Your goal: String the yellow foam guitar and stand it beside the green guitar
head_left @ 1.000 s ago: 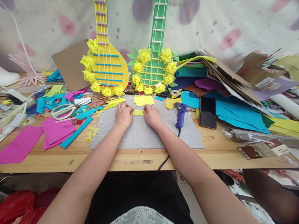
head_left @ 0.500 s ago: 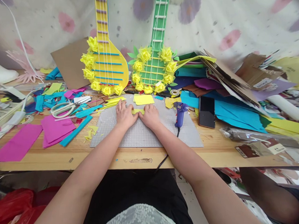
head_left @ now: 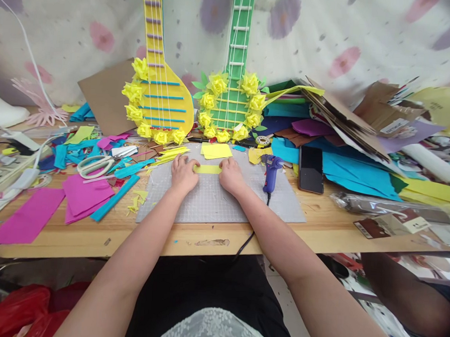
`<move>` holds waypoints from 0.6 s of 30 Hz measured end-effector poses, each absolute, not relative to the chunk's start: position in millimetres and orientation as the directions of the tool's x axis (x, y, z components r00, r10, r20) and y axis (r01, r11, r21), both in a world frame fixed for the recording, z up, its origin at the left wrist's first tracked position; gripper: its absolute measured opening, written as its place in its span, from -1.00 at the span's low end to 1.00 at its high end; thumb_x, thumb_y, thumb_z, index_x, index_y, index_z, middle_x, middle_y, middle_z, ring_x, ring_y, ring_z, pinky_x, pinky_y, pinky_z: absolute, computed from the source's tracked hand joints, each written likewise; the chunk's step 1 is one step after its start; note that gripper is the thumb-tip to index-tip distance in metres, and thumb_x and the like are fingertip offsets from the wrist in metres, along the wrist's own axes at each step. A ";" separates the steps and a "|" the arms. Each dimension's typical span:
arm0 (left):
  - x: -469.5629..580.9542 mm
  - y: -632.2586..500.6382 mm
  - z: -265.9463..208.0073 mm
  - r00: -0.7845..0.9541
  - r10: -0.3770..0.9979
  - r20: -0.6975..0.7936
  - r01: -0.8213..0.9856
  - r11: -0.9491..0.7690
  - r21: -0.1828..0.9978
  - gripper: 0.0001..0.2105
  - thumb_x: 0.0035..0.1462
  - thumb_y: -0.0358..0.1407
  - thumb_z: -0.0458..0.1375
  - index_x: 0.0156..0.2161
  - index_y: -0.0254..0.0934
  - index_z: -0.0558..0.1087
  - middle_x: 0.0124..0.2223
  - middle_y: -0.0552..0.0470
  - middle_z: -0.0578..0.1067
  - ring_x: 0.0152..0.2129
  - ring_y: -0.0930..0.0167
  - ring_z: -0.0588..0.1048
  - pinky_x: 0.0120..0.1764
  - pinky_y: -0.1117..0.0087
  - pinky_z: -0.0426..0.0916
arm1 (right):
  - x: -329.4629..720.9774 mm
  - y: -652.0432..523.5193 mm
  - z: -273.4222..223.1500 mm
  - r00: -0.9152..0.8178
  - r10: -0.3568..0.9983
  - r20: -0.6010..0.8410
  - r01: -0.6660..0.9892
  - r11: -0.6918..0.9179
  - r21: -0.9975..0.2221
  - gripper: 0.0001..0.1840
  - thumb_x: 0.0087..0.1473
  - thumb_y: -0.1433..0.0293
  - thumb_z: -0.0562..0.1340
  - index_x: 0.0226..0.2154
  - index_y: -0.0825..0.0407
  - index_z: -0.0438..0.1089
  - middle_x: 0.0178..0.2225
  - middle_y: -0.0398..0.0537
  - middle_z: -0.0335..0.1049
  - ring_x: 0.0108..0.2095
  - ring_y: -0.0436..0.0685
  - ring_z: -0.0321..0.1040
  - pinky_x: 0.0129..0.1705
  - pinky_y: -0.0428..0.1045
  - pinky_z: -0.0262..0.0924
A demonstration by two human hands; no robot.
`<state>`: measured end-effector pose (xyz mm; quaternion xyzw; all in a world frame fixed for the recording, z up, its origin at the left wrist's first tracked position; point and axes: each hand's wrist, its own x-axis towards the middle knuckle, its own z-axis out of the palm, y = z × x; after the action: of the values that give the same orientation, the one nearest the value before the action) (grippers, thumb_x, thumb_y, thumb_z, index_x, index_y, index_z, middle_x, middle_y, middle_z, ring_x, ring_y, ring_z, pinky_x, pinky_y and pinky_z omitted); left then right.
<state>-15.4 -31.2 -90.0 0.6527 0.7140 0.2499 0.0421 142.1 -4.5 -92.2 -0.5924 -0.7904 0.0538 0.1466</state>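
Observation:
A yellow paper strip point(head_left: 209, 169) lies across the grey cutting mat point(head_left: 204, 207). At its left end is my left hand point(head_left: 184, 174), fingers bent and closed on the paper. My right hand point(head_left: 232, 175) grips the opposite end, its fingers curled; the fingertips are partly hidden. Just beyond the strip sits a small stack of yellow paper sheets point(head_left: 216, 150). To the right of my right hand, a blue hot glue gun point(head_left: 271, 173) rests on the mat, its cord running toward the table's front edge.
Two paper guitars, one yellow point(head_left: 168, 97) and one green point(head_left: 232, 101), stand at the back with yellow flowers. Scissors point(head_left: 96, 167), pink sheets point(head_left: 86, 194) and scraps lie left. A phone point(head_left: 311, 169), blue paper point(head_left: 360, 173) and cardboard point(head_left: 348, 114) are at right.
My hands have moved apart along the yellow strip, from thumbs meeting in the middle to its two ends. More of the strip shows between them.

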 end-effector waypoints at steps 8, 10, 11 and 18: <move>-19.1 -29.3 -86.4 -0.146 0.936 0.319 0.849 -0.047 0.526 -0.72 -0.03 -0.49 -0.04 -0.20 -0.21 0.37 -0.11 -0.02 0.44 -0.07 0.31 0.34 0.04 0.25 0.18 | 148.5 1.9 -97.9 -0.183 0.957 0.227 0.799 0.279 -0.532 -0.62 -0.18 0.64 0.00 -0.25 0.08 0.23 -0.28 0.03 0.31 -0.24 0.14 0.20 -0.22 0.02 0.11; -18.4 -29.0 -87.8 -0.106 0.934 0.341 0.840 -0.099 0.534 -0.74 -0.01 -0.42 0.01 -0.16 -0.24 0.34 -0.10 -0.04 0.44 -0.09 0.30 0.35 0.03 0.25 0.19 | 152.4 4.6 -99.2 -0.145 0.967 0.210 0.700 0.250 -0.669 -0.61 -0.21 0.62 0.01 -0.25 0.04 0.20 -0.37 -0.08 0.31 -0.31 0.09 0.22 -0.28 -0.02 0.12; -18.1 -28.9 -89.0 -0.075 0.934 0.348 0.839 -0.130 0.529 -0.73 -0.02 -0.38 0.04 -0.14 -0.25 0.33 -0.09 -0.05 0.43 -0.08 0.28 0.34 0.03 0.24 0.19 | 153.9 5.8 -99.9 -0.134 0.970 0.201 0.652 0.239 -0.719 -0.62 -0.22 0.61 0.02 -0.26 0.02 0.19 -0.41 -0.12 0.30 -0.34 0.07 0.22 -0.31 -0.04 0.12; -19.6 -26.4 -95.6 0.019 0.937 0.350 0.823 -0.213 0.527 -0.61 -0.14 -0.38 0.16 -0.11 -0.26 0.31 -0.17 -0.03 0.45 -0.15 0.27 0.36 -0.02 0.22 0.21 | 154.3 8.3 -103.2 -0.165 0.966 0.201 0.586 0.260 -0.768 -0.66 -0.27 0.52 0.09 -0.30 -0.01 0.21 -0.45 -0.19 0.26 -0.41 0.04 0.19 -0.35 -0.04 0.09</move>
<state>-19.6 -26.4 -95.6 0.7082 0.6211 0.3240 0.0876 154.3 8.3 -103.2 -0.5441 -0.7129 0.2723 0.3487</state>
